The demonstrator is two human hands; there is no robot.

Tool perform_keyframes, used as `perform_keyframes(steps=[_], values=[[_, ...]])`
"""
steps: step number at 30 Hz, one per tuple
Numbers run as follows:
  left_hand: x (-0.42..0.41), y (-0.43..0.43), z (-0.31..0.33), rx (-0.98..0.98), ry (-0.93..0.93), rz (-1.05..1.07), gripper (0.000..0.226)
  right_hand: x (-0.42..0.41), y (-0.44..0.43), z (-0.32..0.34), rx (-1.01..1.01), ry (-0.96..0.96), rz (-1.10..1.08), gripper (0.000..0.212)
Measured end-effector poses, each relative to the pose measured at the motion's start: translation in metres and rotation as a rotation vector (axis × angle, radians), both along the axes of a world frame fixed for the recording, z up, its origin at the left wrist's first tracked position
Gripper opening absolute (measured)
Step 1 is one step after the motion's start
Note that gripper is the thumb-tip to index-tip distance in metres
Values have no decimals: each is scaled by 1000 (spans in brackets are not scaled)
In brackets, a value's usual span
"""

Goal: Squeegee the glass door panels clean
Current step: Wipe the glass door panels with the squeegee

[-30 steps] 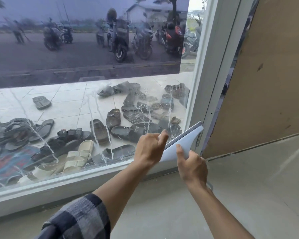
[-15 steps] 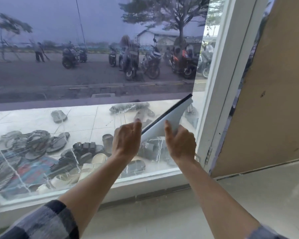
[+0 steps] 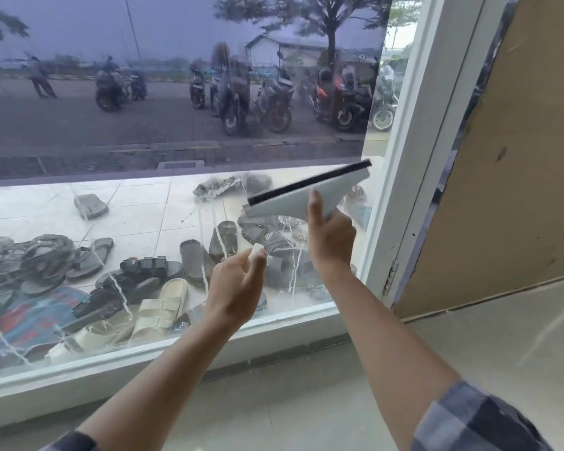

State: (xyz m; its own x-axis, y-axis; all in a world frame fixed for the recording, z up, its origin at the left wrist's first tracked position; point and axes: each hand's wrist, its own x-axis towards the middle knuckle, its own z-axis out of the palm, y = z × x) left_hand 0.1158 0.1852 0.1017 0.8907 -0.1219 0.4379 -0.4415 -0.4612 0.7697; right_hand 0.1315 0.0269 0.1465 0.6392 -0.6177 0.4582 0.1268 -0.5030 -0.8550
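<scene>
Wraps right fingers [image 3: 315, 208] round the neck of a squeegee [image 3: 303, 195], thumb laid up its white back. Holds the blade tilted, dark rubber edge uppermost, high end toward the white frame [image 3: 401, 177], low end to the left. Sets it in front of the glass [image 3: 163, 131], near the right edge and about mid-height; cannot tell whether touching or just off.

Curls left fingers [image 3: 258, 266] round a small white thing [image 3: 255, 250], pinched at the tips and too small to name. Places the left hand [image 3: 238, 288] lower and left of the right hand [image 3: 332, 239], apart from the squeegee.

Shows both forearms bare, with plaid sleeves [image 3: 469, 421] at the bottom edge.

Shows thin white streaks [image 3: 292, 265] running down the lower glass. Beyond it, sandals [image 3: 163, 304] scattered on pale tiles, then motorbikes [image 3: 274, 99] parked along a road.

Right of the frame, a brown board [image 3: 518, 157] standing aslant above a grey floor [image 3: 469, 346].
</scene>
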Motion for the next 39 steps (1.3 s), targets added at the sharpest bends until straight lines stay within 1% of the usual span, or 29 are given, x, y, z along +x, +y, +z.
perform_keyframes(steps=[3,5,8,12,18,21,26,33,36,39], values=[[0,-7,-8,25,-10,-21,68,-5,-4,-36,46,80,-21,70],[0,-10,-16,37,-28,-28,67,-8,-9,-66,67,135,-51,73],[2,-12,-31,53,-32,-37,64,-14,-14,-111,114,219,-71,70],[7,-13,-53,106,0,-33,68,-20,-14,-151,169,324,-119,65],[7,-14,-74,140,56,-68,70,-20,-9,-195,188,391,-146,66],[5,-19,-84,172,109,-128,70,-23,-11,-205,217,438,-137,65],[5,-22,-100,235,182,-195,63,-28,-12,-212,228,484,-130,60],[5,-11,-108,286,242,-219,60,-31,-13,-221,195,594,-128,64],[4,-5,-110,285,262,-214,55,-35,-9,-224,209,669,-137,68],[1,0,-109,301,288,-213,57,-40,-5,-221,226,737,-147,73]])
